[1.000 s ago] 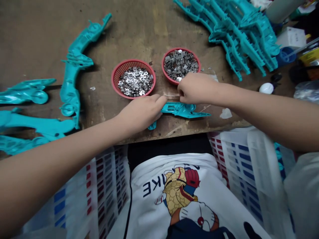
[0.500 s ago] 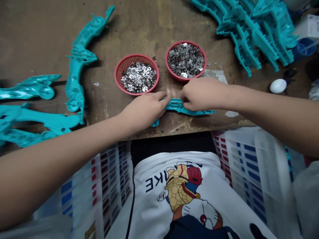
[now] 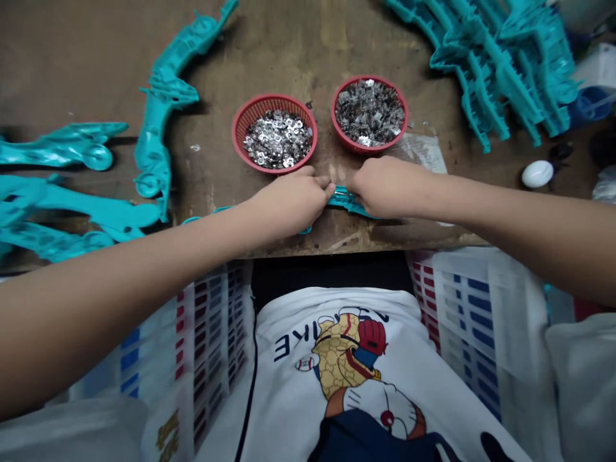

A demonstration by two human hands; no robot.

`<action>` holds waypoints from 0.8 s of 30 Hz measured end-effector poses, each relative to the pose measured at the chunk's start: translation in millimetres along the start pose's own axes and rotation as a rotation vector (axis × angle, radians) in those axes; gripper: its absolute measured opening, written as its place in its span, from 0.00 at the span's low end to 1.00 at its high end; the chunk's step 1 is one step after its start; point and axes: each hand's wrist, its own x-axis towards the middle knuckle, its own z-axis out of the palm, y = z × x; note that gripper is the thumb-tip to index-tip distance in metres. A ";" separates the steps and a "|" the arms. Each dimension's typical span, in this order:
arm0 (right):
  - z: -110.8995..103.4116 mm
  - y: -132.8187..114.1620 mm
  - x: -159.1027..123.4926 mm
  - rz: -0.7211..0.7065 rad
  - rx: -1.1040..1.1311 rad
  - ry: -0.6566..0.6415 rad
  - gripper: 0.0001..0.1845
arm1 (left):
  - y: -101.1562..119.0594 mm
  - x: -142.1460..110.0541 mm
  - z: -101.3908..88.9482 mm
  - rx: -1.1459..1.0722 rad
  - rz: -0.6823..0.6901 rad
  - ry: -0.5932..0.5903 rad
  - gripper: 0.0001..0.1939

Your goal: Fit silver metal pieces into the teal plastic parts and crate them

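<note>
Near the front edge of the worn wooden table (image 3: pixel 269 58), both my hands close on one teal plastic part (image 3: pixel 342 198). My left hand (image 3: pixel 294 201) grips its left end with fingers curled over it. My right hand (image 3: pixel 382 186) presses its fingers together on the right side, hiding most of the part. Just beyond my hands stand two red mesh baskets: the left basket (image 3: pixel 274 133) holds shiny flat metal washers, the right basket (image 3: pixel 369 114) holds darker small metal pieces.
Long teal plastic mouldings (image 3: pixel 158 122) lie at the left, and a pile of teal frames (image 3: pixel 500 58) fills the back right. A white egg-shaped object (image 3: pixel 538 173) sits at the right. White crates (image 3: pixel 471 308) stand below the table on both sides of my lap.
My right hand dropped from the basket's edge, where it held a thin metal pin, onto the teal part. Both hands drew together over it, covering more of it.
</note>
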 end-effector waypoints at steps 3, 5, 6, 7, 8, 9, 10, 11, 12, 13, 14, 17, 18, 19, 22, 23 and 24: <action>1.5 13.4 3.1 0.006 0.028 -0.029 0.18 | -5.6 -0.8 -3.6 -0.109 -0.031 0.005 0.16; 1.0 28.9 2.9 -0.007 0.059 -0.034 0.16 | -7.3 -3.0 -6.1 -0.179 -0.097 0.002 0.15; -0.5 36.6 1.5 -0.009 0.076 -0.020 0.15 | -7.2 -4.2 -7.3 -0.195 -0.127 0.002 0.16; -3.1 43.3 -0.6 -0.006 0.098 0.013 0.15 | -6.6 -5.2 -8.4 -0.197 -0.144 0.004 0.18; -6.6 48.1 -3.3 0.000 0.127 0.059 0.16 | -5.6 -5.9 -9.3 -0.186 -0.144 0.007 0.21; -10.8 50.6 -6.3 0.007 0.163 0.111 0.17 | -4.6 -6.2 -10.0 -0.168 -0.131 0.007 0.23; -15.3 50.9 -9.4 0.012 0.202 0.160 0.18 | -3.8 -6.2 -10.3 -0.147 -0.113 0.004 0.25; -19.8 49.2 -12.1 0.015 0.237 0.200 0.20 | -3.3 -5.8 -10.3 -0.129 -0.096 -0.002 0.25; -23.6 46.0 -14.5 0.015 0.263 0.228 0.21 | -3.2 -5.2 -9.9 -0.114 -0.084 -0.006 0.25; -26.5 41.9 -16.2 0.013 0.281 0.242 0.21 | -3.5 -4.3 -9.1 -0.108 -0.075 -0.007 0.24; -28.4 37.6 -17.3 0.009 0.294 0.246 0.22 | -4.0 -3.4 -8.0 -0.112 -0.070 -0.004 0.23; -28.8 28.1 -18.2 -0.017 0.327 0.237 0.24 | -6.2 -1.3 -4.2 -0.115 -0.064 0.010 0.21; -28.1 26.5 -18.2 -0.027 0.333 0.233 0.24 | -6.9 -1.0 -2.9 -0.099 -0.063 0.008 0.22; -27.4 25.5 -18.2 -0.034 0.333 0.232 0.24 | -7.4 -1.1 -1.7 -0.078 -0.060 0.003 0.22; -27.2 24.5 -19.1 -0.033 0.308 0.243 0.24 | -9.3 -2.5 2.0 -0.055 -0.049 0.005 0.24; -27.8 24.1 -19.5 -0.030 0.301 0.250 0.24 | -10.2 -3.4 3.4 -0.083 -0.051 0.025 0.24; -28.6 23.5 -20.0 -0.027 0.296 0.256 0.24 | -11.2 -4.4 4.8 -0.125 -0.057 0.054 0.23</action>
